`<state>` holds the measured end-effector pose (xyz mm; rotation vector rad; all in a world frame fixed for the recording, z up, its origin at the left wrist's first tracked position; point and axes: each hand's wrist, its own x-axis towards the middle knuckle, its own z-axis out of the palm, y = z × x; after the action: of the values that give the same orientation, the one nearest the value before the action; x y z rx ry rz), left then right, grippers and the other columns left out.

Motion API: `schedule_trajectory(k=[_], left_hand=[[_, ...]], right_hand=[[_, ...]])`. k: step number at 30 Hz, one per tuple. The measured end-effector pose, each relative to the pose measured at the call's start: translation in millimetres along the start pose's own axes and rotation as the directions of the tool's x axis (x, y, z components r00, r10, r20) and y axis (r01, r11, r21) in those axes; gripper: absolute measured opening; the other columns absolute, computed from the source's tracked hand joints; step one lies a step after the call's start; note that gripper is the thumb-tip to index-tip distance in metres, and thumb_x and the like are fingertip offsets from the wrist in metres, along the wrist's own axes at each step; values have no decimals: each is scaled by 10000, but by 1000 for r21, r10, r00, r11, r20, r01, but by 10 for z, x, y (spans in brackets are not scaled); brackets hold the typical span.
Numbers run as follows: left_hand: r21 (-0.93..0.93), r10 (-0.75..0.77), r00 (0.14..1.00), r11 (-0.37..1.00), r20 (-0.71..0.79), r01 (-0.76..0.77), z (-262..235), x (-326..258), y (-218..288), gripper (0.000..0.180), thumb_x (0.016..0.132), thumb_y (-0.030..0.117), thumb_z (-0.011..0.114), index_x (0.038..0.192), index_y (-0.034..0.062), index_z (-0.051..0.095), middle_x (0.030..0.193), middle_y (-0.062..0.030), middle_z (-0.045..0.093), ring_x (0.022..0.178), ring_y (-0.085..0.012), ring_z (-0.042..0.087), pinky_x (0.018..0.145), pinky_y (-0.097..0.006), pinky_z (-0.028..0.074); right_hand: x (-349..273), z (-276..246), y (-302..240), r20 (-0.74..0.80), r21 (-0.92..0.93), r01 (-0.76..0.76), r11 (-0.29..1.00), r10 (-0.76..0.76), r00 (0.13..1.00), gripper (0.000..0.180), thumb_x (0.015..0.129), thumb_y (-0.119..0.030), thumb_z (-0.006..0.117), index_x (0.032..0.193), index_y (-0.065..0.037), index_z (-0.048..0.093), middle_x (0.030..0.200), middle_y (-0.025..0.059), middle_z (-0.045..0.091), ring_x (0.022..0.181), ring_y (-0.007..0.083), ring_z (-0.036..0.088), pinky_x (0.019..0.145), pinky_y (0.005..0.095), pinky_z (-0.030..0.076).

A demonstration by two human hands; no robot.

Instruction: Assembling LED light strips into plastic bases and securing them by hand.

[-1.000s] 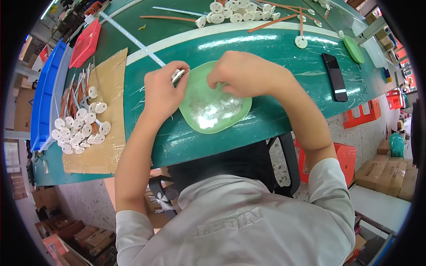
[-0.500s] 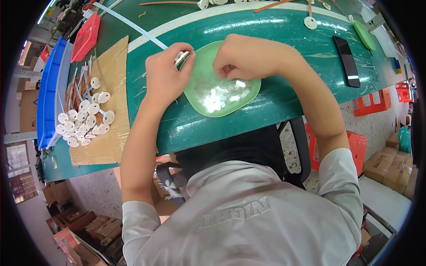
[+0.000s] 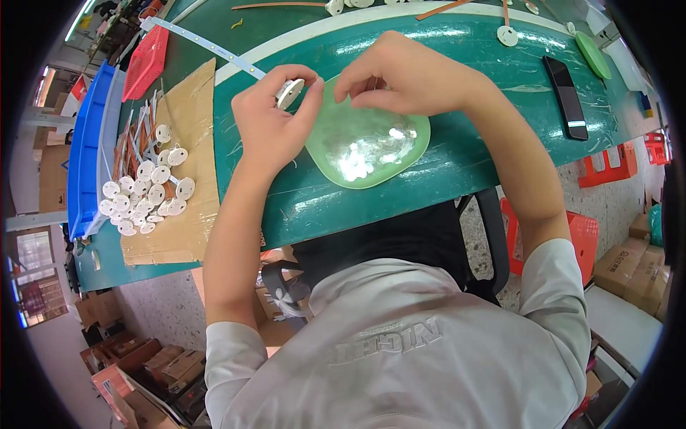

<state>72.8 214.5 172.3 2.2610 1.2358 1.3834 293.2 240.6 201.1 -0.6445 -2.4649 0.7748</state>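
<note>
My left hand (image 3: 270, 121) is closed around a white round disc (image 3: 289, 94) at the end of a pale LED strip (image 3: 207, 46), which stretches away to the far left. The disc shows between thumb and index finger. Over the far side of a green plate (image 3: 330, 166) hovers my right hand (image 3: 407, 75), its fingers curled in and the thumb close to them. Whatever the right fingertips hold, if anything, is too small to make out. Small shiny pieces (image 3: 357, 159) lie spread in the plate, apart from both hands.
On cardboard (image 3: 193, 107) at left lies a heap of white discs (image 3: 146, 187) with strips attached. Beyond stand a blue tray (image 3: 84, 154) and a red basket (image 3: 146, 64). A black phone (image 3: 566, 99) and another green plate (image 3: 592, 56) are at right.
My right hand has lifted from the plate and moved toward the disc in my left hand. The left hand has turned slightly, showing more of the disc. The view has shifted a little.
</note>
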Motion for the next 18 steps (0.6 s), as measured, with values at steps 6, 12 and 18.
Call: schedule_trajectory(k=[6, 12, 18], left_hand=[[-79, -39, 999, 996, 22, 41, -32, 2, -10, 175, 802, 97, 705, 968, 51, 674, 874, -70, 705, 757, -139, 669, 703, -249, 504], [-423, 14, 978, 903, 207, 76, -142, 0, 74, 639, 966, 246, 465, 1498, -7, 218, 1416, -218, 459, 1163, -295, 573, 907, -360, 470], [-441, 55, 976, 896, 209, 44, -317, -51, 495, 640, 1008, 243, 375, 1526, -6, 95, 1501, -243, 343, 1242, -368, 537, 879, -371, 490]], right_hand=[[52, -10, -80, 30, 24, -83, 996, 83, 996, 75, 809, -66, 664, 865, -19, 645, 736, 76, 652, 659, 208, 626, 635, 308, 521], [15, -45, -212, -149, 110, -31, 993, 48, 988, 62, 782, -82, 718, 832, -51, 700, 767, 44, 654, 679, 171, 615, 581, 270, 496], [-99, -88, -554, -446, 293, -107, 950, 234, 864, 80, 831, -54, 712, 874, 13, 708, 780, 54, 700, 704, 81, 636, 645, 238, 523]])
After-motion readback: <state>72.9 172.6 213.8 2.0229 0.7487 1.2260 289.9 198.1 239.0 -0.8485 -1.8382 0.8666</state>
